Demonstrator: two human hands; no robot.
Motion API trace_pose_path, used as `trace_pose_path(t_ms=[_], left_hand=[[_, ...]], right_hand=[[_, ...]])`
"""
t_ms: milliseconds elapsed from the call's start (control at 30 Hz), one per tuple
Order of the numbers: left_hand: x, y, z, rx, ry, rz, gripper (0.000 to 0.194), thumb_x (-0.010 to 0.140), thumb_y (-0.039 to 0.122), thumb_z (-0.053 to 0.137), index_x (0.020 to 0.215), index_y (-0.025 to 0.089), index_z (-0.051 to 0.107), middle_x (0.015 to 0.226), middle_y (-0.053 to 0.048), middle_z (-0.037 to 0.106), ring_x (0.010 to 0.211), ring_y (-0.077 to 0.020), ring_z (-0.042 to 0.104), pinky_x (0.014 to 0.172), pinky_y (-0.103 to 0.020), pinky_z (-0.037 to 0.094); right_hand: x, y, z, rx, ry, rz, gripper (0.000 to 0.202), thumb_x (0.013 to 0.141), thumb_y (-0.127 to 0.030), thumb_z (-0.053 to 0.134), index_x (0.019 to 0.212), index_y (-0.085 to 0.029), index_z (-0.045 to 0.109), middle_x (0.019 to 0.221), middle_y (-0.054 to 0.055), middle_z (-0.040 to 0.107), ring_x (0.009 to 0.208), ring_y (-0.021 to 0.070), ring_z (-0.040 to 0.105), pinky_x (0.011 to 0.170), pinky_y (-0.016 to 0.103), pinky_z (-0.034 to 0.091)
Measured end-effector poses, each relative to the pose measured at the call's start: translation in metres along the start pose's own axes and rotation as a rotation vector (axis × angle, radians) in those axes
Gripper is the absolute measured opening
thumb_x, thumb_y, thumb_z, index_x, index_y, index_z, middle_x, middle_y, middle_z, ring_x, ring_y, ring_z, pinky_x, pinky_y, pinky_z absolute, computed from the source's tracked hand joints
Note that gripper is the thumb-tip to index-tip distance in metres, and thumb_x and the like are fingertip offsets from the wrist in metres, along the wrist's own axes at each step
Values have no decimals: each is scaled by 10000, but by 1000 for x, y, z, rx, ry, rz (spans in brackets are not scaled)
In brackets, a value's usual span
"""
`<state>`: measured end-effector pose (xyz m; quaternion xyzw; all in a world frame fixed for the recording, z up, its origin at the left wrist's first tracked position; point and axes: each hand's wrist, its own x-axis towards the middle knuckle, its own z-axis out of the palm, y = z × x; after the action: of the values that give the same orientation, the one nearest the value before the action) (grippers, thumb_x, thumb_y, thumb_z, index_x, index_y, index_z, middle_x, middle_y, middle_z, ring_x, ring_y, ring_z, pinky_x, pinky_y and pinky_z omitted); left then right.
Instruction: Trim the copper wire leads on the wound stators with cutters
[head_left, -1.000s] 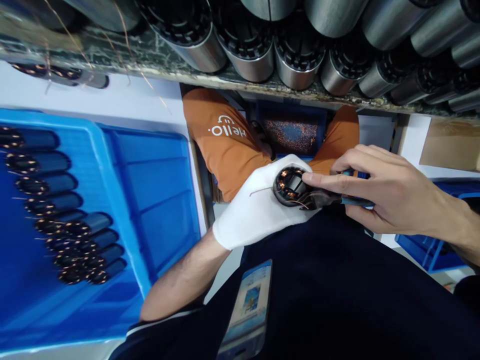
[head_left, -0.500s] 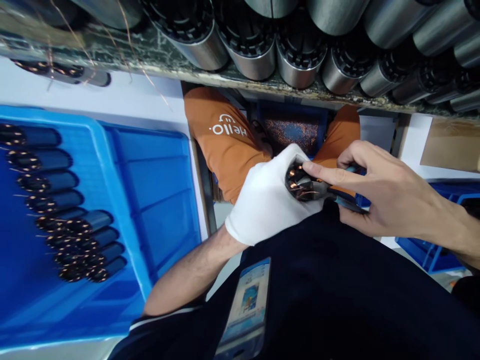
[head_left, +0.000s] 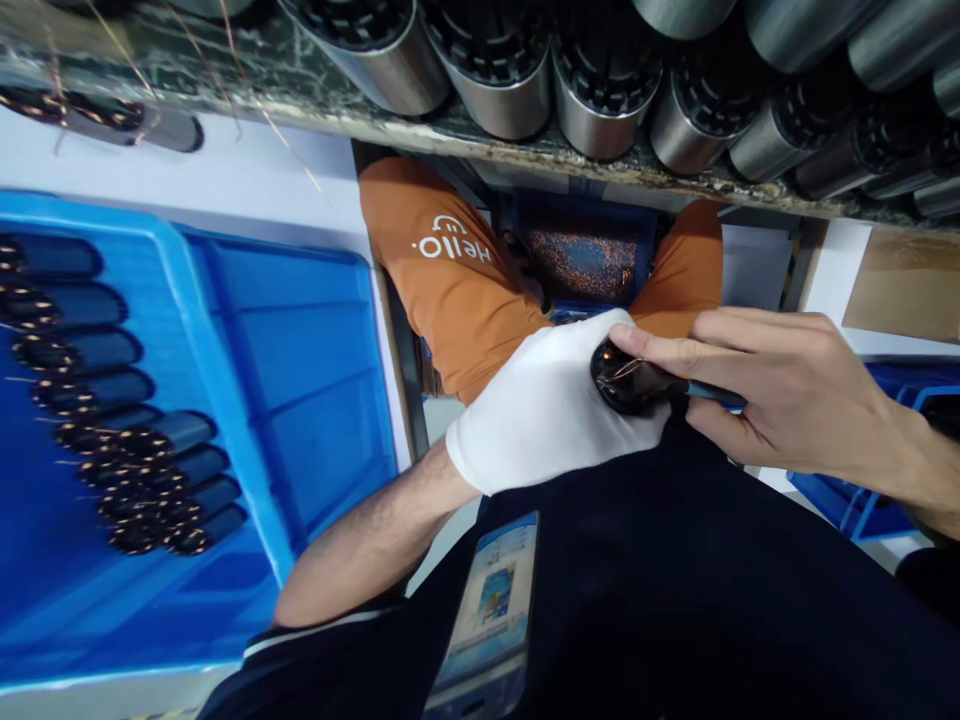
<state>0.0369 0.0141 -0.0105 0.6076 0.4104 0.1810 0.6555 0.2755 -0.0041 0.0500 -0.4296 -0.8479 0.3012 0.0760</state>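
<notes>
My left hand (head_left: 544, 405), in a white glove, is wrapped round a dark cylindrical part (head_left: 611, 385) with copper wire at its open end. My right hand (head_left: 795, 385), bare, grips a hand tool (head_left: 712, 393) with dark grey-green handles; its tip lies at the mouth of the part and is hard to make out. The right thumb or a finger rests against the rim of the part beside the glove. Thin copper strands (head_left: 628, 368) show across the opening.
Metal cylinders (head_left: 510, 95) stand on a worn shelf along the top. Several wound parts lie in a blue tray (head_left: 180, 300) at left, with others on the white surface (head_left: 262, 180) behind. A phone (head_left: 487, 610) lies on my lap. Below the shelf sits a bin with copper bits (head_left: 581, 262).
Both hands and the part have shifted slightly right in view. The tool's handles have drawn together, and its tip and the part's opening look darker.
</notes>
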Motion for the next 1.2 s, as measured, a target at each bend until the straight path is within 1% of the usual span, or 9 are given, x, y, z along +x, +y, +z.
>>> trace_pose_path(t_ms=[233, 433, 567, 667, 767, 867, 1000, 1100, 1200], left_hand=[[8, -20, 2, -516, -163, -125, 188, 848, 256, 836, 909, 153, 691, 854, -29, 739, 728, -141, 629, 677, -284, 508], [-8, -46, 17, -1068, -209, -239, 365, 1092, 522, 733, 960, 187, 794, 998, -99, 797, 918, -244, 779, 865, -369, 662], [-30, -51, 7, -569, 132, 152, 487, 1082, 555, 786, 1496, 308, 716, 1517, -129, 693, 1416, -328, 718, 1234, -511, 600], [-43, -39, -13, 164, 258, 535, 407, 890, 327, 971, 1247, 320, 776, 1456, -96, 693, 1341, -325, 683, 1236, -519, 512], [-54, -24, -32, 599, 156, 665, 198, 1175, 317, 661, 1055, 270, 811, 1364, -74, 770, 1243, -289, 676, 1225, -507, 470], [-74, -21, -56, 505, 139, 613, 296, 1212, 480, 638, 1134, 242, 795, 1400, -79, 781, 1245, -263, 680, 1162, -479, 506], [-129, -46, -116, 660, 604, 393, 236, 1118, 465, 824, 1139, 239, 759, 1358, -72, 781, 1269, -223, 710, 1074, -449, 577], [-176, -96, -174, 921, 991, 46, 268, 1046, 510, 898, 1098, 255, 837, 1330, -24, 787, 1231, -218, 723, 1048, -467, 592], [-204, -167, -219, 959, 1089, -279, 563, 980, 741, 797, 957, 184, 877, 1323, -136, 766, 1308, -330, 640, 1163, -613, 505]], right_hand=[[5, 25, 14, 324, -70, 52, 603, 1037, -106, 602, 1625, -144, 725, 1263, 53, 836, 1044, 187, 821, 924, 291, 628], [14, 27, 44, 514, 128, 33, 713, 904, -526, 1009, 1462, -168, 747, 1386, 119, 807, 1230, 258, 808, 1079, 329, 625], [20, 34, 48, 919, -62, 160, 417, 916, -350, 1001, 1219, -176, 772, 769, -55, 642, 648, 113, 609, 645, 226, 499], [26, 40, 52, 1233, -311, 248, 368, 991, -441, 932, 1118, -145, 754, 795, -16, 610, 678, 116, 543, 605, 219, 446], [31, 35, 67, 1428, -486, 279, 405, 1050, -512, 878, 1108, -141, 729, 860, 16, 641, 726, 118, 563, 639, 210, 470], [30, 30, 82, 1546, -481, 277, 427, 1178, -591, 695, 1185, -167, 740, 871, 31, 671, 697, 113, 549, 633, 213, 454], [21, 41, 86, 1320, -495, 305, 493, 1231, -596, 555, 1590, -294, 705, 1164, 92, 768, 865, 169, 630, 799, 272, 547], [14, 54, 89, 1136, -401, 439, 432, 1222, -563, 564, 1555, -343, 729, 1133, 69, 746, 914, 188, 649, 801, 278, 558], [8, 59, 100, 1073, -315, 612, 482, 1168, -646, 638, 1473, -290, 751, 1083, 69, 726, 916, 195, 627, 816, 276, 566]])
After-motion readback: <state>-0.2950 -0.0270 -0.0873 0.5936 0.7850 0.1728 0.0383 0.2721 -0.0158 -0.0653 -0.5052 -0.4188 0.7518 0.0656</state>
